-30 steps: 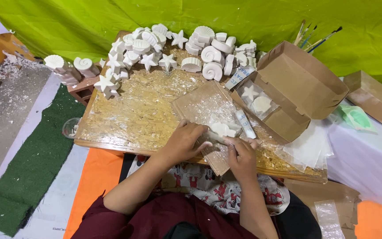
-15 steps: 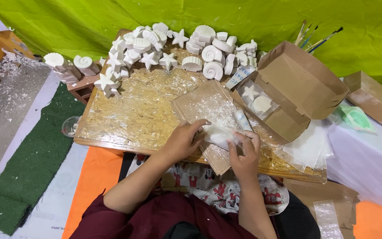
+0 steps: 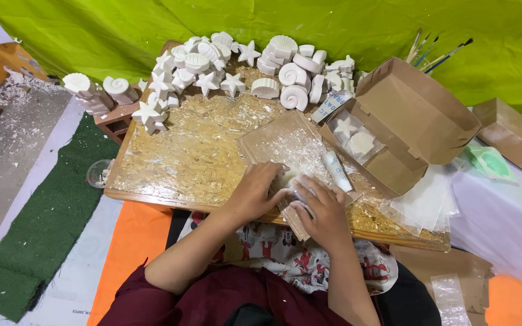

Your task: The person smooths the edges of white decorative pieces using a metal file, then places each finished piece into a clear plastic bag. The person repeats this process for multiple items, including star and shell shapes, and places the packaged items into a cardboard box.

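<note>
I saw both hands on the small white cast piece point(image 3: 291, 180) lying on the clear sheet point(image 3: 285, 145), counter's near edge. Left hand point(image 3: 255, 193) pinned it flat, steadying it; right hand point(image 3: 324, 208) fingers curled round its side. Open box point(image 3: 394, 130) just right.

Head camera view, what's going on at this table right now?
A person sits at a wooden board, both hands pressed on a small white piece lying on a dusty clear sheet. The left hand covers its left side; the right hand works its right edge. White shell and star casts are piled at the board's far edge, and an open cardboard box holds a few more.
</note>
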